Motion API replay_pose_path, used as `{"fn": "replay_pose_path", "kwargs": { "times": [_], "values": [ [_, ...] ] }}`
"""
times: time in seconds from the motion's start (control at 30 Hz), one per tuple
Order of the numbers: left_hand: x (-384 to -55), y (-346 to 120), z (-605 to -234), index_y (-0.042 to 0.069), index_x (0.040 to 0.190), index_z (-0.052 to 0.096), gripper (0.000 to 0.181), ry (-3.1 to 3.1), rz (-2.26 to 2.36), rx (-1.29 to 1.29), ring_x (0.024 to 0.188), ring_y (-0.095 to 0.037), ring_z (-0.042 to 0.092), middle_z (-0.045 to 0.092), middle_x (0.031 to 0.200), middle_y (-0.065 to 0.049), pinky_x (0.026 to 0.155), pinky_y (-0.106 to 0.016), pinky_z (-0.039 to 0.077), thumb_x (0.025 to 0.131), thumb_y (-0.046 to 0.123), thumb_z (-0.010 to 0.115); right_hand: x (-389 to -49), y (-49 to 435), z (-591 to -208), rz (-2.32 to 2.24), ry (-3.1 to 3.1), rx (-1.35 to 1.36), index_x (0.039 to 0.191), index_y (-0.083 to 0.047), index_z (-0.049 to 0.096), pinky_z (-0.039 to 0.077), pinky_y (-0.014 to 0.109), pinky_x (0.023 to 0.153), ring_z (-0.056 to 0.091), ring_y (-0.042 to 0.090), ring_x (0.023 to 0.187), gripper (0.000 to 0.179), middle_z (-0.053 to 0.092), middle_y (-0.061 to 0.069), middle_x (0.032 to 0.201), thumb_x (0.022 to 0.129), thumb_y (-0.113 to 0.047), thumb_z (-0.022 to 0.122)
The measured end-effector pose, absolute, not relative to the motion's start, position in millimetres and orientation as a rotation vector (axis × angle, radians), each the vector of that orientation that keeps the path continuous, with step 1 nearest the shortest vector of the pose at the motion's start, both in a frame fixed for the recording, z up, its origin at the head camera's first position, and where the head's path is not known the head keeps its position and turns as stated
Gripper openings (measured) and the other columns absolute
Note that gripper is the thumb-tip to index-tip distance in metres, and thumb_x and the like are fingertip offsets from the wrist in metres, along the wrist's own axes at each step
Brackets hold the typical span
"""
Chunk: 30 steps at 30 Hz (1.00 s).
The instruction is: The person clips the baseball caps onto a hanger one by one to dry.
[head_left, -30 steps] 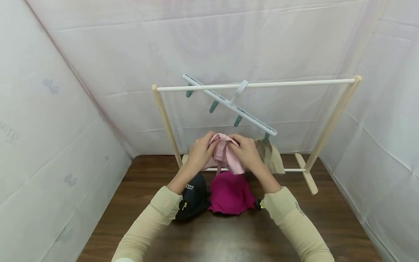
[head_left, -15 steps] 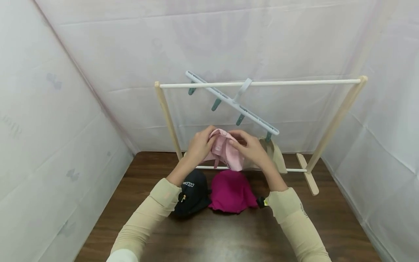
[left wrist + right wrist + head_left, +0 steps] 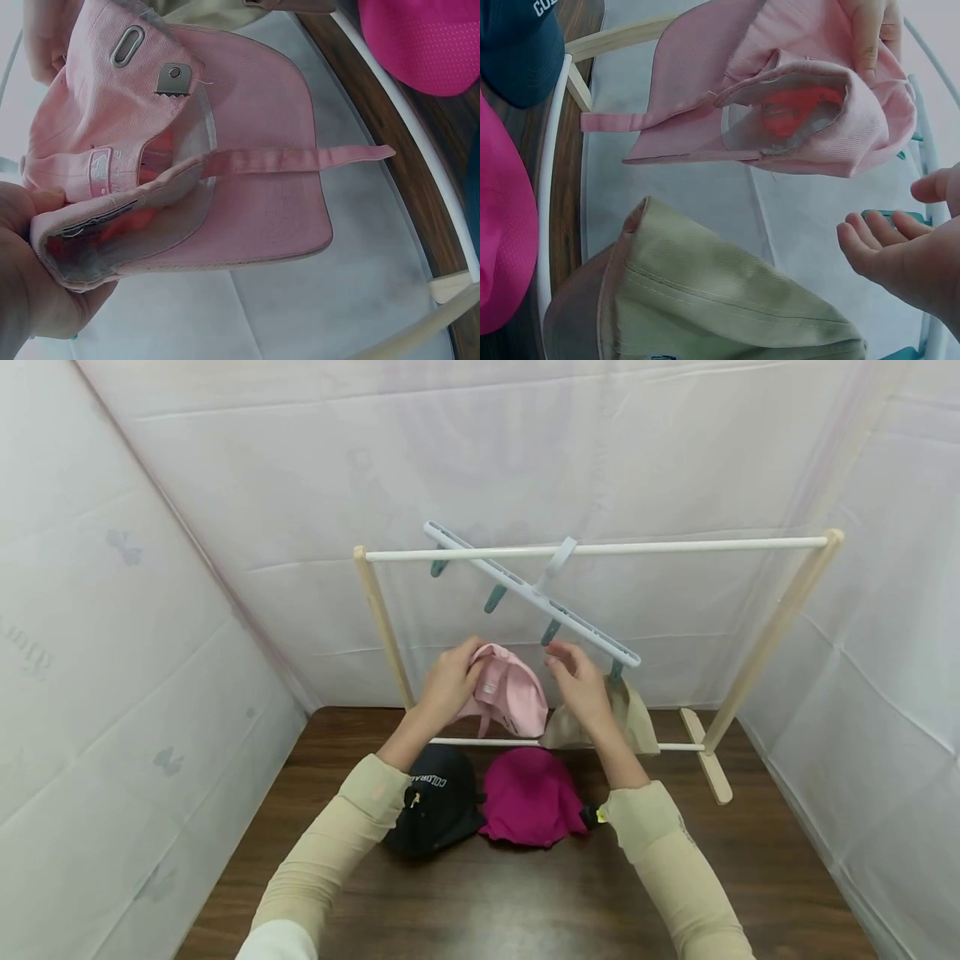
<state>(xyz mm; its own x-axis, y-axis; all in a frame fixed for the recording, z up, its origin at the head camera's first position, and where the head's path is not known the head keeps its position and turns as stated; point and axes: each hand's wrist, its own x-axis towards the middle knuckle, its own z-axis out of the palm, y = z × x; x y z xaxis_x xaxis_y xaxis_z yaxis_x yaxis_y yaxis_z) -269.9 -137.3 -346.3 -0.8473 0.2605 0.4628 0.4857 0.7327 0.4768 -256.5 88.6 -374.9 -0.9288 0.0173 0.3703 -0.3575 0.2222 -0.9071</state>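
Observation:
My left hand (image 3: 452, 681) pinches the folded edge of a pink baseball cap (image 3: 517, 697) and holds it up above the table. In the left wrist view the cap's loose strap (image 3: 300, 159) and metal buckle (image 3: 174, 79) show, with the brim pointing away from the hand. My right hand (image 3: 579, 681) is off the cap, thumb and fingers apart, right by a green clip (image 3: 551, 632) on the light blue hanger (image 3: 525, 592). In the right wrist view its fingers (image 3: 881, 234) overlap that clip. A beige cap (image 3: 633, 714) hangs from the hanger's near-end clip.
The hanger hooks slantwise over the white top bar (image 3: 697, 547) of a wooden-legged rack. Two more clips hang toward its far end. On the dark wood table (image 3: 480, 902) lie a black cap (image 3: 435, 802) and a magenta cap (image 3: 531, 797). Pale cloth walls surround the table.
My right hand has let go of the pink cap and moved up and right to the clip. My left hand has shifted slightly up and left with the cap.

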Motion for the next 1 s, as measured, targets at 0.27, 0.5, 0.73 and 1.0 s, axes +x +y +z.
{"fn": "replay_pose_path", "kwargs": {
  "times": [0.27, 0.5, 0.73, 1.0],
  "values": [
    [-283, -135, -345, 0.016, 0.115, 0.064, 0.013, -2.58, -0.806, -0.588, 0.089, -0.026, 0.068, 0.073, 0.103, -0.01, 0.069, -0.046, 0.052, 0.105, 0.022, 0.058, -268, 89, -374, 1.822, -2.175, 0.23, 0.148, 0.003, 0.043, 0.049, 0.042, 0.104, 0.058, 0.035, 0.128, 0.047, 0.055, 0.02, 0.144, 0.106, -0.017, 0.051],
    [-292, -126, -347, 0.019, 0.117, 0.063, 0.017, -2.6, -0.78, -0.57, 0.085, -0.025, 0.066, 0.072, 0.103, -0.008, 0.065, -0.047, 0.051, 0.106, 0.029, 0.057, -281, 80, -371, 1.917, -2.078, 0.175, 0.156, -0.003, 0.032, 0.046, 0.044, 0.108, 0.052, 0.038, 0.134, 0.057, 0.043, 0.022, 0.154, 0.106, -0.023, 0.051],
    [-297, -125, -350, 0.018, 0.116, 0.064, 0.017, -2.593, -0.794, -0.56, 0.079, -0.024, 0.064, 0.072, 0.1, -0.008, 0.063, -0.045, 0.05, 0.106, 0.028, 0.056, -292, 68, -375, 2.116, -1.857, 0.169, 0.156, -0.006, 0.033, 0.042, 0.048, 0.111, 0.048, 0.039, 0.137, 0.056, 0.038, 0.023, 0.156, 0.108, -0.028, 0.051],
    [-300, -124, -352, 0.016, 0.119, 0.066, 0.021, -2.582, -0.803, -0.542, 0.08, -0.025, 0.066, 0.074, 0.103, -0.009, 0.064, -0.045, 0.051, 0.106, 0.03, 0.056, -304, 62, -374, 2.355, -1.463, 0.147, 0.134, -0.006, 0.055, 0.042, 0.043, 0.111, 0.043, 0.036, 0.136, 0.032, 0.052, 0.018, 0.133, 0.105, -0.021, 0.057]
  ]
}}
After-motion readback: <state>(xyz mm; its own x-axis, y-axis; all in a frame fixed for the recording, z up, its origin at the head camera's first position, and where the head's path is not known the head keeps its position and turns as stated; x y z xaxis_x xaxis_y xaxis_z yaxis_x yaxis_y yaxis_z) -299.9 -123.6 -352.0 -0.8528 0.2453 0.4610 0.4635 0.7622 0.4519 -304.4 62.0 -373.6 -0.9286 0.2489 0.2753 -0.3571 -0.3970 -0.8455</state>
